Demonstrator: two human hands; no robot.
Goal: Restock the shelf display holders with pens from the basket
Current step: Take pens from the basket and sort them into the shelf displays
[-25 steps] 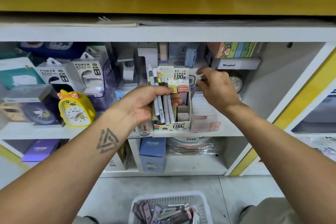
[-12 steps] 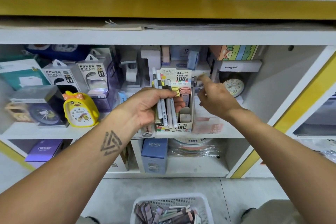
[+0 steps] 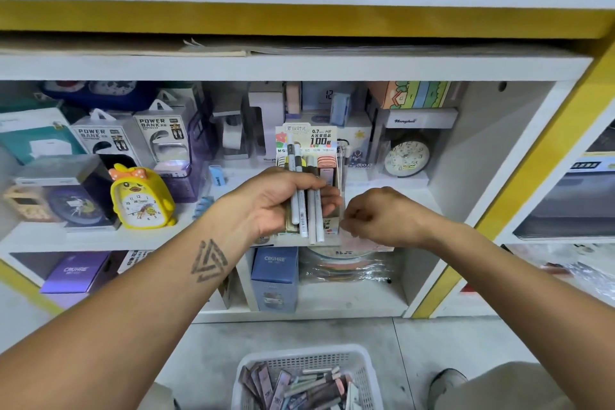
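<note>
The left hand grips a bundle of slim grey and white pens upright before a cardboard holder on the shelf. The right hand curls beside them; its grip is unclear. More pens fill the white basket below.

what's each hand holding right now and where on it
Left hand grips a bundle of pens around their middle. Right hand is curled; whether it holds anything cannot be told.

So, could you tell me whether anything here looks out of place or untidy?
Mostly tidy; only the pens in the white basket on the floor lie jumbled at all angles, and papers on the shelf top sit unevenly.
</note>
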